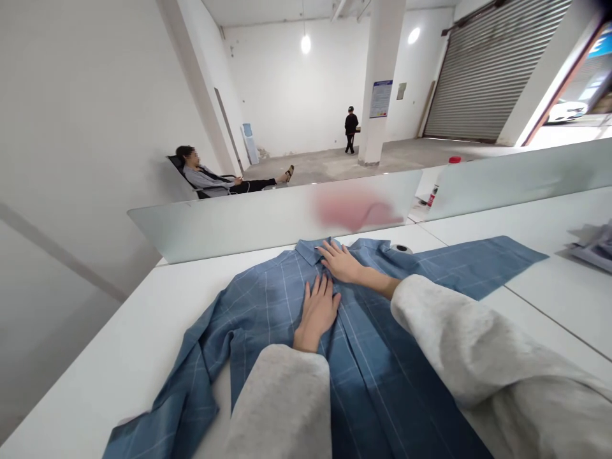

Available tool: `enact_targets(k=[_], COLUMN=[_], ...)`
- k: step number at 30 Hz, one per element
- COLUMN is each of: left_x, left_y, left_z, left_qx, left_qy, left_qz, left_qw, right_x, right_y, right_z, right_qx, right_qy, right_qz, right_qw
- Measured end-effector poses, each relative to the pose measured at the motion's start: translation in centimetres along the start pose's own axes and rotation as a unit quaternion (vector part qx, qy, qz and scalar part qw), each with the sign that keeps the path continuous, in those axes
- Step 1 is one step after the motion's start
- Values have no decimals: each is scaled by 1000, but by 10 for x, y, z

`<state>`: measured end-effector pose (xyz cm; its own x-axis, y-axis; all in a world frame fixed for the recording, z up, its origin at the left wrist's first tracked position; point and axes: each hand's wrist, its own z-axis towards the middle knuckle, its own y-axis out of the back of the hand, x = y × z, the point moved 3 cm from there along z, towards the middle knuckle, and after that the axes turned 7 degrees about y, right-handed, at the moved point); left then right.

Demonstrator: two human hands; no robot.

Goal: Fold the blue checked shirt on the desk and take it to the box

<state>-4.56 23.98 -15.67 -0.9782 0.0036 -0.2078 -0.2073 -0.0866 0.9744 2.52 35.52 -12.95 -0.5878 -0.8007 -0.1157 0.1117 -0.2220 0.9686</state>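
Note:
A blue checked long-sleeved shirt (282, 287) lies front side up across the white table, its collar toward the glass divider. Flat on its upper chest rests my left hand (319, 309), fingers stretched out. Just above, at the collar and the top of the front opening, my right hand (340, 261) lies with its fingers spread on the cloth. Neither hand grips the fabric. One sleeve bends down toward the near left; the other reaches out to the right. The shirt's lower hem runs out of view.
A frosted glass divider (268, 220) stands along the table's (95, 370) far edge. A white roll (400, 249) sits by the collar, partly covered. Grey folded items (595, 248) lie at far right. Beyond the divider are a red-capped bottle (433, 194), a seated person (205, 175) and a standing person (350, 127).

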Motion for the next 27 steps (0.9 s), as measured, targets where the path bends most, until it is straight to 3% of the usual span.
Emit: enact_targets(k=[4,7,12,16,20,25,27], left_x=[1,3,3,-11,-38,-65,-73], left_y=[0,3,10,11,2,-8,-6], left_z=[3,2,-2,-10,-38,-96,-116], left_qx=[11,38,125,130,101,49,4], left_qy=[10,41,38,11,2,-44,-61], left_qz=[21,40,33,46,121,152,143], left_qw=[1000,998,991,990,988,986,988], right_x=[4,3,1,0,1,3,3], right_y=[-23,-32,-30,-26,-24,-26,-27], right_z=[-29,-35,-29,-23,-23,-24,-25], right_qx=[36,44,73,116,113,91,84], right_qy=[7,-17,-37,-53,-62,-66,-67], right_qz=[50,80,130,171,175,178,180], right_qw=[998,996,988,977,976,978,978])
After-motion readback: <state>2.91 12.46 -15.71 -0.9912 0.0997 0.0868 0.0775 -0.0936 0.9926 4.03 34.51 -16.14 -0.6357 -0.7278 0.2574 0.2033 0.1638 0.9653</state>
